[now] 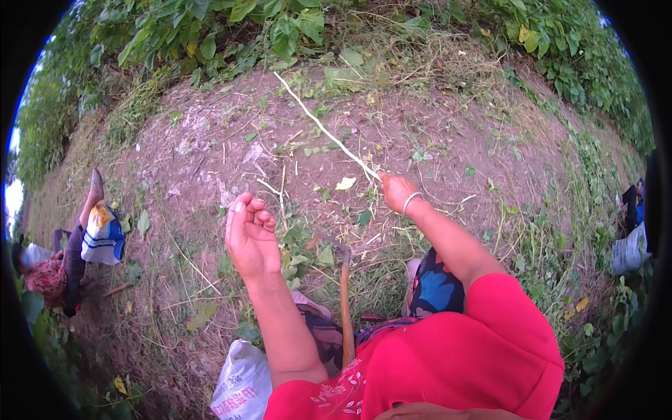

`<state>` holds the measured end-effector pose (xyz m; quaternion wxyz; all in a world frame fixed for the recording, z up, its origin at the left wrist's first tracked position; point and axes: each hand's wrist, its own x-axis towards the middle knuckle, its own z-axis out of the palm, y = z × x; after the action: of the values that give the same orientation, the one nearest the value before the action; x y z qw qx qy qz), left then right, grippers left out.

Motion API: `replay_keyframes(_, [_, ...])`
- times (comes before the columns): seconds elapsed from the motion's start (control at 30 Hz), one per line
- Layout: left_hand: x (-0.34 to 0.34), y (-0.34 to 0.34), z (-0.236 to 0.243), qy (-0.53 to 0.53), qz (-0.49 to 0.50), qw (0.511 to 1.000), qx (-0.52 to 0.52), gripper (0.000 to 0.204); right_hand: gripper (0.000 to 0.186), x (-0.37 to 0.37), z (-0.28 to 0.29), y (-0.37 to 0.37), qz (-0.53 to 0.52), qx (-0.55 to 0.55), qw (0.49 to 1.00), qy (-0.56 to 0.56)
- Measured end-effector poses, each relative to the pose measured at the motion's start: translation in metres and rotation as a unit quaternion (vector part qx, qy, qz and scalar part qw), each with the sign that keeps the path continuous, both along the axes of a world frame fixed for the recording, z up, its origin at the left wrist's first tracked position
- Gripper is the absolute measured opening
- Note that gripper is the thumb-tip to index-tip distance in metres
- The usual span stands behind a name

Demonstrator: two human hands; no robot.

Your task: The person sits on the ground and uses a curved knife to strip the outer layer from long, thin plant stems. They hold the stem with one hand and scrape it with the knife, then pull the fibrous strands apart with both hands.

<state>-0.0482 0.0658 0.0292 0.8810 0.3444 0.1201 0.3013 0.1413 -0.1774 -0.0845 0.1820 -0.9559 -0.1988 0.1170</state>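
Observation:
My right hand [397, 192], with a pale bracelet at its wrist, is closed around the near end of a long, thin, pale stick [318, 124]. From there the stick slants away to the far left, low over the soil. To the left, my left hand [253, 236] is raised palm up, its fingers loosely curled. Nothing shows in its palm, and it is apart from the stick. Between my forearms stands a hand tool's curved wooden handle [346, 308], with a dark metal head at its upper end.
A white sack [243, 381] lies by my left forearm. Leafy plants [287, 28] line the far side. Cut stems and leaves litter the soil [427, 133]. At far left, a person [70, 269] is beside a blue and white bag [103, 236]; another person and a pale sack [628, 250] are far right.

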Motion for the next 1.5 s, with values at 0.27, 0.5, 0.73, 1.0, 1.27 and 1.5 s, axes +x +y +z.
replay_keyframes(0.27, [0.003,-0.005,0.000,0.013,-0.005,1.000,-0.001,0.020,0.029,0.008,-0.016,-0.009,0.060,-0.083,0.986,0.132])
replay_keyframes(0.5, [0.008,-0.010,-0.001,0.021,-0.010,1.000,-0.010,0.019,0.030,0.007,-0.009,0.014,0.061,-0.090,0.987,0.118])
replay_keyframes(0.73, [0.004,-0.004,-0.003,0.023,-0.004,1.000,-0.012,0.019,0.032,0.002,-0.004,0.037,0.010,0.098,0.995,-0.007])
replay_keyframes(1.0, [0.002,-0.005,0.000,0.025,0.002,1.000,-0.005,0.020,0.032,0.003,-0.012,0.022,0.041,0.071,0.996,0.029])
replay_keyframes(1.27, [0.009,-0.017,-0.002,0.042,-0.053,0.998,0.018,0.020,0.031,0.005,0.005,-0.011,0.146,0.079,0.985,0.044])
replay_keyframes(1.5, [0.017,-0.062,0.001,0.142,-0.212,0.945,0.206,0.018,0.030,-0.001,0.034,-0.069,0.093,0.075,0.973,0.197])
